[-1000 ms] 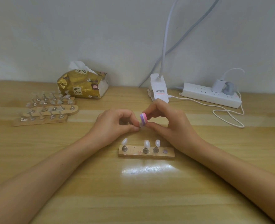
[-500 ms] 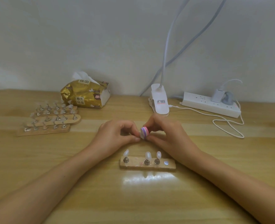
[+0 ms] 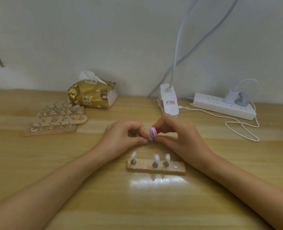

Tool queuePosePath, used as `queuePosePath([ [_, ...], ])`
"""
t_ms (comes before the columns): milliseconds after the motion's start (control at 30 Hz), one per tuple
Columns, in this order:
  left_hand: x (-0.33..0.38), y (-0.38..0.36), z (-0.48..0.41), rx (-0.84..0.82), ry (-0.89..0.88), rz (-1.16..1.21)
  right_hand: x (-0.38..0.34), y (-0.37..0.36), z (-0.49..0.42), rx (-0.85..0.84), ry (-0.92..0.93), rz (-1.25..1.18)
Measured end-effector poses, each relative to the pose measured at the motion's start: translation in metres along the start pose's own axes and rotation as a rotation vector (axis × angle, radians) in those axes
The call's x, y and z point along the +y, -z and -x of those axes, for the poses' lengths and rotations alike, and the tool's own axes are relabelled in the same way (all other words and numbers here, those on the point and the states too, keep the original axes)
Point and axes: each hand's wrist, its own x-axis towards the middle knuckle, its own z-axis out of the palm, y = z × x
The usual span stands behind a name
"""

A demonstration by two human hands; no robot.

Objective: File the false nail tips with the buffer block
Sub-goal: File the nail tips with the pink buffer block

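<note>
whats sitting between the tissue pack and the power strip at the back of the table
The white clip lamp base sits between the tissue pack and the power strip, as the head view shows.

Wooden worktop (image 3: 37, 163) against a pale wall (image 3: 104, 39). Gold tissue pack (image 3: 92, 97) beyond the left hand (image 3: 120, 136); white clip lamp (image 3: 168, 103) just beyond the right hand (image 3: 179, 136); power strip (image 3: 220, 106) with charger (image 3: 230, 97) and looped cable (image 3: 226, 125) to its right.

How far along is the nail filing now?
One nail tip is in hand: the left hand pinches it against the buffer block in the right hand. Three tips stand on the near holder beside one empty spot. Whether those, or the racks at left, are filed cannot be told.
</note>
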Motion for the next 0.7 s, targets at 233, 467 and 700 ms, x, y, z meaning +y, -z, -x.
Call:
queuePosePath([
  [233, -0.0001, -0.0008, 0.0005, -0.002, -0.009, 0.003, -0.0008, 0.0014, 0.0015, 0.021, 0.011, -0.034],
  [467, 0.0001, -0.0002, 0.0012, -0.010, -0.005, 0.007, -0.0013, -0.0006, 0.0013, 0.024, 0.032, -0.035],
  [700, -0.0006, -0.0012, 0.0011, -0.005, 0.004, 0.014, 0.0003, -0.0013, 0.0010, -0.009, 0.007, -0.035],
])
